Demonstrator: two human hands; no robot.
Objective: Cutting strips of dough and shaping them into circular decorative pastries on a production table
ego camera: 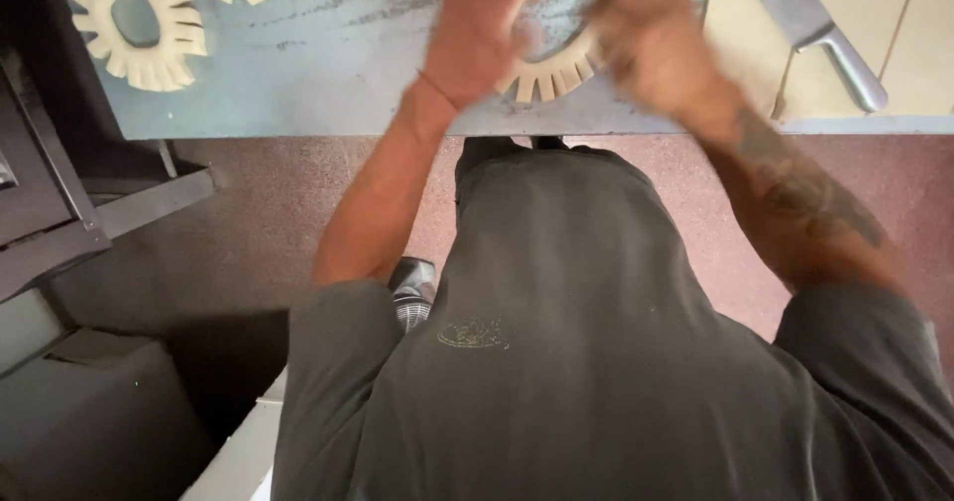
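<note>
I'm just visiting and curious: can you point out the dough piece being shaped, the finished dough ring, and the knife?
Dough piece (552,74), head view: its notched lower edge, between the hands.
Dough ring (149,59), head view: notched band, lower right of its hole.
Knife (855,64), head view: the metal handle.

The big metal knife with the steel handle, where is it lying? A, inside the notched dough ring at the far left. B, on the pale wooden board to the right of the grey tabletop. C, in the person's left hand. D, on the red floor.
B: the big metal knife with the steel handle lies on the pale wooden board, right of the grey tabletop, clear of both hands.
</note>
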